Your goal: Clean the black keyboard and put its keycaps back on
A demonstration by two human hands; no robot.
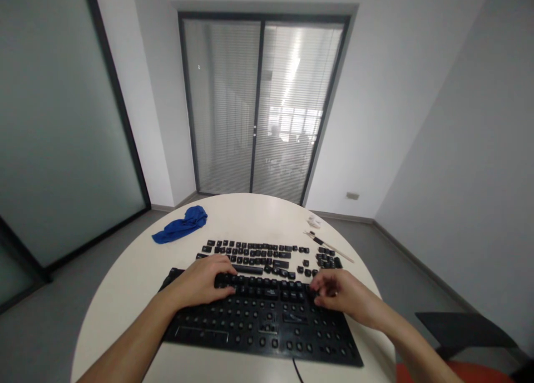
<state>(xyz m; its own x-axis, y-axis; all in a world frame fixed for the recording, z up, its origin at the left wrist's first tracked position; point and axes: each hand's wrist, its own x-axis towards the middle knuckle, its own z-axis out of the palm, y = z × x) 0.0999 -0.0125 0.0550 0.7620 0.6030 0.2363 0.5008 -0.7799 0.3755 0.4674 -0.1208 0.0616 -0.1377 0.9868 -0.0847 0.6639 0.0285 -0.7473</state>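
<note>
A black keyboard (250, 327) lies on the table, with most of its near rows stripped of keycaps so the small key posts show. Its far rows still carry caps. My left hand (206, 283) grips the far left part, fingers over the far edge and thumb on top. At the far right, my right hand (344, 295) has its fingertips and thumb closed around a dark keycap (312, 295); whether it sits on its post is hidden. Beyond the keyboard, loose keycaps (258, 254) are laid out in rows, with a long space bar cap (249, 269) nearest.
On the round cream table (120, 294) lie a crumpled blue cloth (181, 225) at the far left, a thin brush-like tool (334, 246) and a small white item (314, 221) at the far right. A cable (297, 370) runs toward me. A chair (467, 330) stands at right.
</note>
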